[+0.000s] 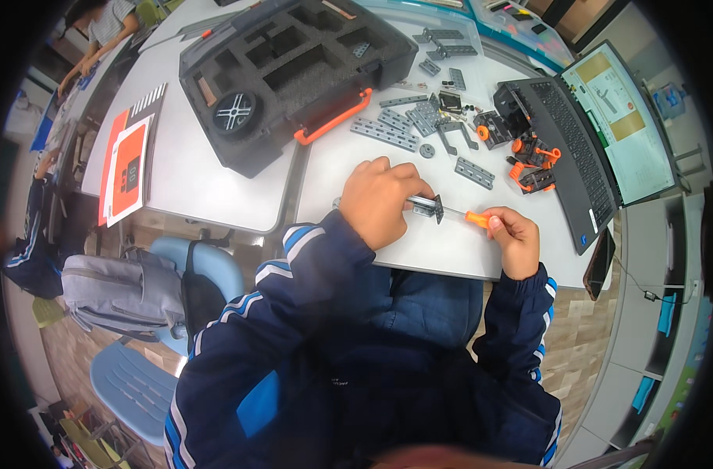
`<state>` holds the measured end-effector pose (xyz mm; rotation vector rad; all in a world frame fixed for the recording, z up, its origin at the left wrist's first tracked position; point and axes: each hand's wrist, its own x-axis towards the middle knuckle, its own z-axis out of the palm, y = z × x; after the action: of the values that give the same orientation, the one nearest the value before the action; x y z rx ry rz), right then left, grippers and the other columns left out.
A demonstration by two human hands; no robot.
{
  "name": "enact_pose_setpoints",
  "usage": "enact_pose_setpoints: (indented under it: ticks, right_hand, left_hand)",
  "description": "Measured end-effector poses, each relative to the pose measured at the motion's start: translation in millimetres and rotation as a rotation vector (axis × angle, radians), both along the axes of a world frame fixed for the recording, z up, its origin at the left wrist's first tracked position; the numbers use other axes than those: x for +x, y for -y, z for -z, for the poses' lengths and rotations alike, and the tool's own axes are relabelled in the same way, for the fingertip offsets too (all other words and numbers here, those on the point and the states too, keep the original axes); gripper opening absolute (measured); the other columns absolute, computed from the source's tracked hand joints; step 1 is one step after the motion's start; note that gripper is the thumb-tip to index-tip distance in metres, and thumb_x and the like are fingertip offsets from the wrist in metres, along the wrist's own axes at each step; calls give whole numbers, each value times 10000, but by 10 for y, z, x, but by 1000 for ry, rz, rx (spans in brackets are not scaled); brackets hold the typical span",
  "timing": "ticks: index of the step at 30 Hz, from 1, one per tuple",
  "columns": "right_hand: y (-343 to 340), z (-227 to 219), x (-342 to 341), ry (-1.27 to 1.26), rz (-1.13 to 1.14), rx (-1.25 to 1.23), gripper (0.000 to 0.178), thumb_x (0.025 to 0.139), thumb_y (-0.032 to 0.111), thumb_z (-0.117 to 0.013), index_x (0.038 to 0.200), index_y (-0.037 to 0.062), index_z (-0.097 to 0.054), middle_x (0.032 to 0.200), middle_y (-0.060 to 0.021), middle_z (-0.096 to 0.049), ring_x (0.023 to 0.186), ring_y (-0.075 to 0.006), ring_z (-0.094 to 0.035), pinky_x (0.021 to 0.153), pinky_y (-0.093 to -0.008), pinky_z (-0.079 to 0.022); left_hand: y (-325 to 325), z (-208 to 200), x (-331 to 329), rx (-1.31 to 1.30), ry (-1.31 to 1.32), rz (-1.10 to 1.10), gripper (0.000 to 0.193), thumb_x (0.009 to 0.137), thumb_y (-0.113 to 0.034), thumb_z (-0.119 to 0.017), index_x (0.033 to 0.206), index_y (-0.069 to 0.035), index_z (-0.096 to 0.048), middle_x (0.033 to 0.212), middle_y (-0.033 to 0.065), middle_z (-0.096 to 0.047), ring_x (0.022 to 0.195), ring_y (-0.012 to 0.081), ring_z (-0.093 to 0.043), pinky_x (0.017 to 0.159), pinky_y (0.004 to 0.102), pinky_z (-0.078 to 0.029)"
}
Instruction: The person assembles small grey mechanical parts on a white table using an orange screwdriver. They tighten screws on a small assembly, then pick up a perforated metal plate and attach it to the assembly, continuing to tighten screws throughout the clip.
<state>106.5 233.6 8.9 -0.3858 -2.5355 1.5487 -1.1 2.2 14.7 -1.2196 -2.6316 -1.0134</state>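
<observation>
Orange-handled screwdriver (477, 220), slim shaft leftward, end at a small dark metal part (438, 209)

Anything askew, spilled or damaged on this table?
One thing: the dark slab, perhaps a phone, seems to poke past the right edge of the table beside the laptop, an odd, precarious spot. No spill or damage stands out.

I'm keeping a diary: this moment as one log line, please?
left grip: metal part | right grip: orange-handled screwdriver, aimed at metal part | laptop: open

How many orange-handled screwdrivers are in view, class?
1: the orange-handled screwdriver is in the right hand, its shaft pointing toward the left hand. Others may be hidden.
</observation>
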Motion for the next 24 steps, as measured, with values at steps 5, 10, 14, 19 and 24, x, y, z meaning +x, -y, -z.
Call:
enact_pose_setpoints:
  ticks: [5,10,14,19,24]
  right_hand:
    - [-12,-20,-14,50,-16,14,201,906,98,-535,916,-40,-680,631,-29,-557,613,-95,-498,585,-245,-390]
    - [-29,-45,-39,106,-17,-26,213,914,108,-529,906,-45,-677,624,-13,-529,598,-90,-473,578,-243,-376]
    - [-26,-91,-44,173,-24,-90,216,926,122,-527,914,-40,-670,630,2,-507,601,-78,-445,579,-235,-358]
    - [17,-157,16,97,-80,-175,182,942,134,-517,1001,10,-637,653,21,-508,622,-55,-402,587,-221,-330]
    - [-1,-151,67,36,-90,-284,175,893,48,-600,1067,28,-599,782,-1,-568,674,-54,-468,624,-206,-373]
  left_hand:
    - [-1,1,6,-12,4,1,356,678,55,-693,947,-176,-721,890,-24,-630,803,236,-531,790,344,-427]
    - [-2,-10,-3,-11,12,2,352,681,53,-689,945,-177,-723,892,-21,-629,812,238,-531,795,347,-427]
    - [0,-23,13,-18,25,-7,352,682,50,-686,945,-180,-723,890,-20,-625,814,240,-530,796,348,-425]
    - [0,-28,14,-8,12,2,366,683,58,-676,951,-187,-722,881,-23,-619,802,239,-523,776,351,-418]
    - [6,-25,17,9,13,3,377,679,65,-667,951,-191,-721,875,-27,-616,793,239,-517,757,353,-411]
